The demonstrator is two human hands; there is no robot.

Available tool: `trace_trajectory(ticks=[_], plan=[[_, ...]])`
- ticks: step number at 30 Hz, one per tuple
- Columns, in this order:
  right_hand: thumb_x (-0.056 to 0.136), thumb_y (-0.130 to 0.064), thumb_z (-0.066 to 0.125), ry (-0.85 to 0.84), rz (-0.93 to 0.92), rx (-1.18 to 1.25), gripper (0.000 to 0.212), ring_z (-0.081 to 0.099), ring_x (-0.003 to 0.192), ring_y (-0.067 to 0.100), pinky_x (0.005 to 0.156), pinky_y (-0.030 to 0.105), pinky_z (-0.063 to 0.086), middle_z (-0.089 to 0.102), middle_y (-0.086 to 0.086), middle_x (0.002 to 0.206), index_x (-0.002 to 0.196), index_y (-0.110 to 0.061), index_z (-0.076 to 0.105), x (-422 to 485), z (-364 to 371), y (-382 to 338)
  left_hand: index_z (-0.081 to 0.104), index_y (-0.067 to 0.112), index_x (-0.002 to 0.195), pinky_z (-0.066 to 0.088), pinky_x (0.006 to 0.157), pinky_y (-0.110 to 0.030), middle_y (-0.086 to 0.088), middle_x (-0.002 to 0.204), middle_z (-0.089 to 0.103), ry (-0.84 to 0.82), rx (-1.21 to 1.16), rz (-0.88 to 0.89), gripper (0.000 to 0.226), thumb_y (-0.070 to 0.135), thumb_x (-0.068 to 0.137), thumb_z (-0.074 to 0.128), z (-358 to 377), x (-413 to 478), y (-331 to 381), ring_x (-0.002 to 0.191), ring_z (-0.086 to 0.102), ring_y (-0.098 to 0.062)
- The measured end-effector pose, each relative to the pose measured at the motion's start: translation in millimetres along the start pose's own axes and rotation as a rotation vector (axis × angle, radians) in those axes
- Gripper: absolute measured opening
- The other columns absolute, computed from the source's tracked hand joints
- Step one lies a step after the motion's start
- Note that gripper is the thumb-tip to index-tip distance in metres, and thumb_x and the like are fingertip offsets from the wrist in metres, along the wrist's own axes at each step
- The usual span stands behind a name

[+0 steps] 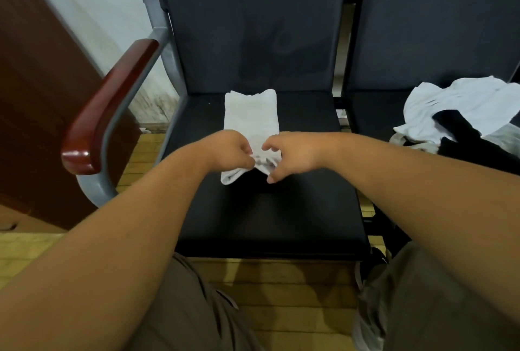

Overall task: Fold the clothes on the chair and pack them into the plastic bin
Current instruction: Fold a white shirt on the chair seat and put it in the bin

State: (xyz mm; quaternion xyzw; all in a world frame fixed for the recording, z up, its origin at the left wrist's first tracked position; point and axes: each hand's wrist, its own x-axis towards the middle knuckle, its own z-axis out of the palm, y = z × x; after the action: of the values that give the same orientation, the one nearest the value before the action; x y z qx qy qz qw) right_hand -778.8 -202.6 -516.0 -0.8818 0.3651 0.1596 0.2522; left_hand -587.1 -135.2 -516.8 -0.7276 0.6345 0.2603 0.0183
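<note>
A white garment, folded into a narrow strip, lies lengthwise on the dark seat of the chair in front of me. My left hand and my right hand meet at its near end, and each pinches the white cloth there with curled fingers. A heap of unfolded clothes, white, black and grey, sits on the neighbouring seat to the right. No plastic bin is in view.
The chair has a reddish wooden armrest on a grey metal frame at the left. A brown wooden panel stands further left against the wall. Yellow wood flooring lies below, with my knees in khaki trousers at the bottom.
</note>
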Motion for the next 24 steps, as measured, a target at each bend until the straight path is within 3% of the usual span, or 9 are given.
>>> trace_trajectory(ticks=[2, 4, 7, 11, 13, 16, 20, 24], plan=[[0.080, -0.056, 0.085, 0.082, -0.030, -0.069, 0.091, 0.059, 0.120, 0.025, 0.098, 0.043, 0.054, 0.051, -0.002, 0.140, 0.153, -0.023, 0.043, 11, 8, -4, 0.079, 0.022, 0.094, 0.055, 0.074, -0.034, -0.002, 0.092, 0.074, 0.019, -0.086, -0.009, 0.014, 0.029, 0.086, 0.070, -10, 2, -3, 0.090, 0.069, -0.019], [0.084, -0.051, 0.082, 0.207, -0.049, -0.101, 0.062, 0.062, 0.103, 0.025, 0.082, 0.041, 0.055, 0.056, 0.000, 0.121, 0.131, -0.021, 0.056, 22, 13, -5, 0.079, 0.021, 0.090, 0.054, 0.071, -0.035, -0.004, 0.091, 0.075, 0.035, -0.130, -0.013, 0.013, 0.027, 0.086, 0.068, -16, 4, -6, 0.088, 0.069, -0.023], [0.096, -0.035, 0.068, 0.319, -0.060, -0.020, 0.011, 0.064, 0.088, 0.025, 0.063, 0.034, 0.046, 0.062, -0.001, 0.096, 0.095, -0.026, 0.062, 30, 9, -3, 0.076, 0.022, 0.095, 0.058, 0.079, -0.041, -0.004, 0.095, 0.074, 0.045, -0.113, -0.004, 0.015, 0.031, 0.087, 0.068, -18, 6, -7, 0.093, 0.069, -0.025], [0.095, -0.024, 0.062, 0.342, -0.049, 0.104, 0.011, 0.064, 0.081, 0.020, 0.063, 0.034, 0.050, 0.066, -0.002, 0.086, 0.086, -0.028, 0.067, 29, 0, 2, 0.066, 0.022, 0.099, 0.053, 0.069, -0.033, 0.001, 0.093, 0.070, 0.005, -0.048, 0.042, 0.029, 0.042, 0.083, 0.081, -10, 4, -5, 0.085, 0.068, -0.018], [0.093, -0.023, 0.063, 0.351, -0.044, 0.149, 0.012, 0.065, 0.081, 0.021, 0.067, 0.036, 0.054, 0.067, -0.001, 0.085, 0.084, -0.028, 0.069, 27, -2, 3, 0.061, 0.021, 0.100, 0.054, 0.068, -0.036, -0.002, 0.094, 0.065, 0.033, 0.047, 0.035, 0.037, 0.038, 0.078, 0.085, -3, 6, -8, 0.082, 0.065, -0.021], [0.094, -0.024, 0.062, 0.372, -0.027, 0.195, 0.016, 0.064, 0.080, 0.019, 0.064, 0.030, 0.048, 0.067, -0.003, 0.084, 0.080, -0.030, 0.068, 22, -5, 4, 0.059, 0.022, 0.105, 0.057, 0.077, -0.040, -0.002, 0.100, 0.063, 0.077, 0.087, 0.010, 0.029, 0.030, 0.083, 0.076, 2, 7, -11, 0.086, 0.063, -0.021], [0.092, -0.029, 0.067, 0.399, -0.006, 0.221, 0.014, 0.065, 0.078, 0.019, 0.063, 0.031, 0.050, 0.067, -0.003, 0.083, 0.079, -0.029, 0.070, 12, -10, 6, 0.059, 0.020, 0.093, 0.046, 0.066, -0.032, -0.004, 0.094, 0.063, 0.168, 0.090, 0.033, 0.005, 0.015, 0.093, 0.060, -5, 0, -7, 0.084, 0.061, -0.023], [0.091, -0.032, 0.071, 0.237, -0.017, 0.139, 0.018, 0.056, 0.070, 0.017, 0.062, 0.032, 0.044, 0.063, 0.001, 0.081, 0.081, -0.018, 0.070, -6, -17, 8, 0.069, 0.020, 0.088, 0.053, 0.071, -0.037, -0.003, 0.088, 0.066, 0.091, 0.070, 0.074, 0.007, 0.018, 0.091, 0.062, -16, -15, -6, 0.085, 0.064, -0.026]])
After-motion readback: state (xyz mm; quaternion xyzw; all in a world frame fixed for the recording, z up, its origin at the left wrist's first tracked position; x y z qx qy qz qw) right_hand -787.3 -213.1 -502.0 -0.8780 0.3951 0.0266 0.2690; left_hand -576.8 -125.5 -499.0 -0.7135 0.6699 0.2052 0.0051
